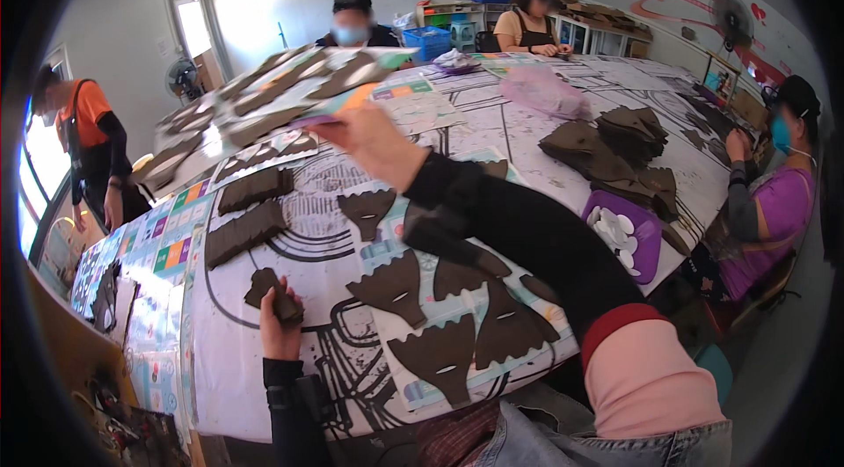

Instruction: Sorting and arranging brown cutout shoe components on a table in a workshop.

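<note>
My right hand is raised over the far left of the table, its fingers closed on the near corner of a colourful printed sheet. Rows of dark brown cut pieces with white patches lie on that sheet, which is tilted and blurred. Low on the left, my left hand grips a small bundle of dark brown pieces just above the table. Between my arms, several scallop-edged brown pieces with small slits, such as one fan-shaped piece, are spread on another printed sheet.
Two rows of stacked brown pieces stand left of centre. To the right are a brown heap and a purple tray holding white ovals. A pink plastic bag lies farther back. Several co-workers are around the table.
</note>
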Demonstrator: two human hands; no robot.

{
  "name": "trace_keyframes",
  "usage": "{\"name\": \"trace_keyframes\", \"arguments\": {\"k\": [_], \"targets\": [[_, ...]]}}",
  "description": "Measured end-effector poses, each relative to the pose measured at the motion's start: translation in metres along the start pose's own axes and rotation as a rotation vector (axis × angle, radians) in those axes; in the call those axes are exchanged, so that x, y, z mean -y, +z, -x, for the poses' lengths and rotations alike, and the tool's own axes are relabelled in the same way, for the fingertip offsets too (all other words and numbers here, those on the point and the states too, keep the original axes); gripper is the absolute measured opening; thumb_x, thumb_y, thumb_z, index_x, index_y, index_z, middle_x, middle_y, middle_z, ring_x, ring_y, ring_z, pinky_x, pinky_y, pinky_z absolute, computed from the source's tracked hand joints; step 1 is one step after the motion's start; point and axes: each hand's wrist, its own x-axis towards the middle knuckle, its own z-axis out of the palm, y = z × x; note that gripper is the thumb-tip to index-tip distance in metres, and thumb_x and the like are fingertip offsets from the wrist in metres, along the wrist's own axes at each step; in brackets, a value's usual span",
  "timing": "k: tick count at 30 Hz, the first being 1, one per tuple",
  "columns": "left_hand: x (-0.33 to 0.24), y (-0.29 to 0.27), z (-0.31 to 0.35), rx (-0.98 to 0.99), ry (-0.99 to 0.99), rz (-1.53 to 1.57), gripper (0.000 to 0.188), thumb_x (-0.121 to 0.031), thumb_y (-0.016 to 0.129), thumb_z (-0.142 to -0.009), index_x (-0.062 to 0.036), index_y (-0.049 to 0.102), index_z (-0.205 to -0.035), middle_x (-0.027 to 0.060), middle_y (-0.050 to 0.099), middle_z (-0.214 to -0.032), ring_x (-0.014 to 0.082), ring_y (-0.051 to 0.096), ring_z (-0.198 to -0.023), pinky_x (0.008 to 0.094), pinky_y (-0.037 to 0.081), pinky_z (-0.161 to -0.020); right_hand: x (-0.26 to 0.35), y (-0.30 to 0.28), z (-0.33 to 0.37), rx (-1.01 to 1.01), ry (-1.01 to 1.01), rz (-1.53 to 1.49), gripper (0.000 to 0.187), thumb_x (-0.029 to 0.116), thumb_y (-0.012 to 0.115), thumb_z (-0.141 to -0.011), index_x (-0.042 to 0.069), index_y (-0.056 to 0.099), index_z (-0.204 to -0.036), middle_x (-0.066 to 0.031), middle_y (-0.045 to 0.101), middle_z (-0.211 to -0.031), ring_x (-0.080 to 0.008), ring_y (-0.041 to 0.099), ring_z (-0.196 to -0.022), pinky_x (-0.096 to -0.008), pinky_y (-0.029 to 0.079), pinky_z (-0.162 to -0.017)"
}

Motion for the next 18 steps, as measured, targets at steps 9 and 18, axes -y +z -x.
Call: {"name": "trace_keyframes", "arguments": {"k": [9,18], "targets": [[0.005,0.04,0.009,-0.056,-0.033,-0.13,0.036,-0.026,0.052,-0.089,-0.0021,0.051,-0.115,0.002,0.057,-0.1,0.0114,0.055,-0.08,0.0251,0.047,-0.07,0.094,-0.262,0.116,-0.589,0.109,-0.052,0.027,0.011,0.049,-0.093,0.0,0.048,-0.119,-0.0113,0.058,-0.112,-0.0199,0.061,-0.097,-0.0283,0.052,-0.083],[0.004,0.052,0.006,-0.115,0.049,-0.141,0.038,-0.027,0.05,-0.09,-0.0032,0.047,-0.119,0.0049,0.057,-0.106,0.0138,0.055,-0.078,0.0275,0.048,-0.07,0.138,-0.441,0.207,-0.836,0.215,0.127,0.029,0.004,0.048,-0.092,-0.006,0.046,-0.119,-0.0164,0.057,-0.114,-0.0252,0.061,-0.099,-0.0274,0.054,-0.083]]}}
